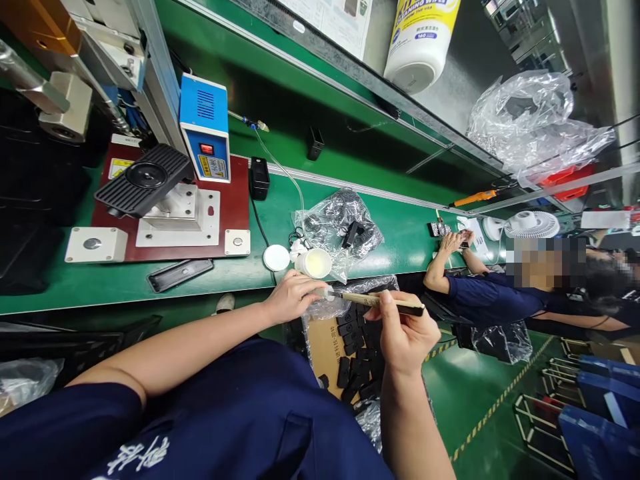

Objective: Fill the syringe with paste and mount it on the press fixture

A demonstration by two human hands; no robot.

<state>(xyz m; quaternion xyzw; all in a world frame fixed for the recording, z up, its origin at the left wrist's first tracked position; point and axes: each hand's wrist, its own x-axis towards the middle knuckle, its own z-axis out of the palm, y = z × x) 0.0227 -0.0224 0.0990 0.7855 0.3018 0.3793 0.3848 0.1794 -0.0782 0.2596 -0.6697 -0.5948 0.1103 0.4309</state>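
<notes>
My right hand (407,337) is wrapped round a small brush (361,301) with a light wooden handle, its tip pointing left. The fingers of my left hand (291,297) pinch a small whitish translucent piece (327,291), and the brush tip meets it or lies just in front of it; contact is hard to tell. Just beyond my left hand stands an open white tub (318,264) with pale yellowish contents. Its round white lid (277,258) lies to the left. Below the hands is a cardboard box (324,347) with several black parts (353,363).
A clear plastic bag (345,220) with dark parts lies behind the tub. On the left are a press fixture (175,210) with white button boxes, a blue control box (205,127) and a black tray-like part (180,274). A co-worker (480,293) sits at right along the green bench.
</notes>
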